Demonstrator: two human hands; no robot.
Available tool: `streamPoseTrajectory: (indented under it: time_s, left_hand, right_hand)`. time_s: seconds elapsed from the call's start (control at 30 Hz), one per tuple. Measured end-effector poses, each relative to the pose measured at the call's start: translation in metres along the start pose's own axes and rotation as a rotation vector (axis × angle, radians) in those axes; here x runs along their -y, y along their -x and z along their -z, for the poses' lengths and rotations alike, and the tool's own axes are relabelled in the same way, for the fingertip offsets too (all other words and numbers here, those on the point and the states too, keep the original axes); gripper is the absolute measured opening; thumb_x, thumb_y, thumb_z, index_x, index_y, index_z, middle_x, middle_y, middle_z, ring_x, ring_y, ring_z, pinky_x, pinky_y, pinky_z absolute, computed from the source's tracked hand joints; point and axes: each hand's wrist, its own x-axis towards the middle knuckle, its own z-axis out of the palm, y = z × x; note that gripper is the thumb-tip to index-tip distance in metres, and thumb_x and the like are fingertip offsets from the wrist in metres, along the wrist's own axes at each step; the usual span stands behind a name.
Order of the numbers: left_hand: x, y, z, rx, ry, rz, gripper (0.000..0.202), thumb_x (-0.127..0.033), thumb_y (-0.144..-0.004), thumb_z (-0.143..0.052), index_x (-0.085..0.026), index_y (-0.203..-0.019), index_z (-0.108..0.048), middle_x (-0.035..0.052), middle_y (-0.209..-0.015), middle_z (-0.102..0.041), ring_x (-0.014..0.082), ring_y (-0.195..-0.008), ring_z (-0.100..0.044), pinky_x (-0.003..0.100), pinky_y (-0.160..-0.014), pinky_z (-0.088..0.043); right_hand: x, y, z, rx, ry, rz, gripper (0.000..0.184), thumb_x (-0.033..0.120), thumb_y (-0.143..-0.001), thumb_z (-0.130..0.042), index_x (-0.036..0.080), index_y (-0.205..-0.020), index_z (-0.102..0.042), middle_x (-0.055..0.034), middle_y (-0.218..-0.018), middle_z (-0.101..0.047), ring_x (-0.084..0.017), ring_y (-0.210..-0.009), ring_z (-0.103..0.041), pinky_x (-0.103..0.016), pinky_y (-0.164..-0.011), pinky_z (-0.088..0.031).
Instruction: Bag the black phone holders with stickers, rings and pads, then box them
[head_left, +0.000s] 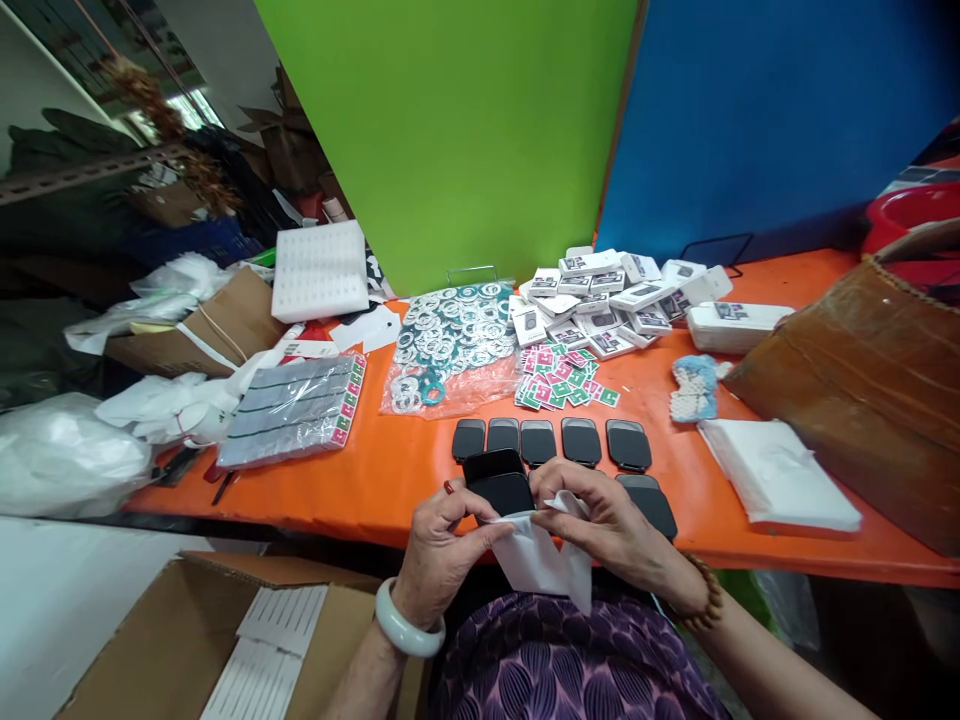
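Both hands are at the table's front edge, pinching a thin white pouch or sheet (531, 562) that hangs down over the lap. My left hand (444, 535) has thumb and fingertips closed on its left upper edge. On the other side, my right hand (611, 522) grips a crumpled part of the same white piece. Just beyond the fingers is a flat, glossy black item (501, 482) with a raised lid-like upper part; whether a hand supports it I cannot tell. Behind it, several black rounded-square items (580, 441) lie in a row, with more partly hidden by my right hand.
Small white boxes (600, 295) are heaped at the back, beside a bag of white rings (457, 330) and loose pink-green labels (559, 378). A white stack (780, 472) and brown carton (870, 390) stand right. Left are a plastic-wrapped grey pack (289, 410) and an open carton (150, 640) below.
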Motion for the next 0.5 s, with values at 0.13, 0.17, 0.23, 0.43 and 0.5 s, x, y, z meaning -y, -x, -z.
streamPoseTrajectory:
  time_s: [0.13, 0.17, 0.23, 0.43, 0.5]
  left_hand:
    - [-0.002, 0.003, 0.005, 0.032, -0.07, -0.081, 0.02, -0.033, -0.073, -0.073, -0.019, -0.061, -0.066, 0.0002, -0.058, -0.061, 0.0131, -0.062, -0.051, 0.026, -0.067, -0.045]
    - [-0.003, 0.003, 0.007, 0.039, -0.077, -0.097, 0.019, -0.032, -0.074, -0.073, -0.019, -0.062, -0.066, 0.001, -0.061, -0.063, 0.0135, -0.064, -0.053, 0.026, -0.069, -0.046]
    - [-0.005, 0.003, 0.01, 0.052, -0.075, -0.113, 0.016, -0.029, -0.075, -0.072, -0.018, -0.064, -0.067, 0.0044, -0.075, -0.067, 0.0154, -0.075, -0.059, 0.027, -0.074, -0.048]
    - [-0.008, 0.002, 0.017, 0.082, 0.006, -0.086, 0.013, -0.024, -0.077, -0.07, -0.018, -0.066, -0.066, 0.0092, -0.096, -0.067, 0.0185, -0.093, -0.063, 0.03, -0.086, -0.049]
    - [-0.006, 0.002, 0.019, 0.078, 0.031, -0.035, 0.015, -0.025, -0.077, -0.069, -0.018, -0.065, -0.065, 0.009, -0.092, -0.067, 0.0187, -0.093, -0.063, 0.03, -0.085, -0.049]
  right_hand:
    - [0.002, -0.004, 0.0, 0.058, -0.081, -0.044, 0.014, 0.03, -0.085, -0.059, 0.021, -0.076, -0.052, -0.0002, -0.083, -0.05, -0.012, -0.069, -0.046, -0.025, -0.061, -0.042]
    - [0.002, -0.005, 0.0, 0.064, -0.107, -0.056, 0.014, 0.03, -0.085, -0.059, 0.021, -0.076, -0.052, -0.0002, -0.084, -0.05, -0.011, -0.068, -0.046, -0.024, -0.059, -0.041]
    - [0.003, -0.006, 0.0, 0.071, -0.157, -0.082, 0.015, 0.031, -0.084, -0.06, 0.021, -0.077, -0.052, -0.0011, -0.089, -0.052, -0.011, -0.067, -0.047, -0.024, -0.058, -0.041]
    - [0.004, -0.013, -0.007, 0.076, -0.254, -0.126, 0.017, 0.034, -0.084, -0.061, 0.021, -0.079, -0.053, -0.0058, -0.102, -0.061, -0.015, -0.08, -0.056, -0.03, -0.071, -0.046]
    - [0.0, -0.016, -0.012, 0.061, -0.269, -0.167, 0.019, 0.037, -0.085, -0.059, 0.021, -0.08, -0.052, -0.0057, -0.102, -0.062, -0.014, -0.074, -0.057, -0.029, -0.067, -0.047]
